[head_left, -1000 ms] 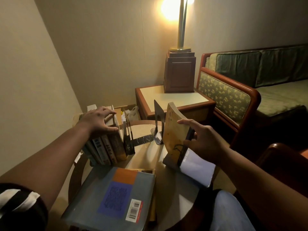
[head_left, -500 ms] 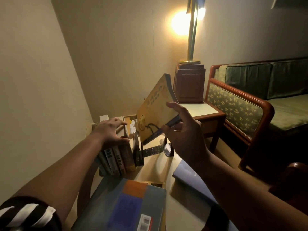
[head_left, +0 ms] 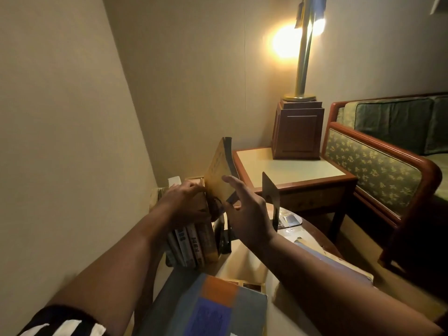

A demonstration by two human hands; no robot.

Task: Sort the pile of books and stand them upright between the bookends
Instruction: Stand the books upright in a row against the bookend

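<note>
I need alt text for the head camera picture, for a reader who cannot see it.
The right hand holds a yellow book nearly upright beside a row of standing books, on which the left hand rests. A black bookend stands to the right, and a grey book lies flat in front.

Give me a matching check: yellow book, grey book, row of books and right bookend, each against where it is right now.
Things:
1 yellow book
2 grey book
3 row of books
4 right bookend

Places:
A lying flat, nearest the camera
B standing under the left hand
C upright on its own, right of both hands
D tilted in the right hand

Pairs: 1-D, 2-A, 3-B, 4-C
</note>
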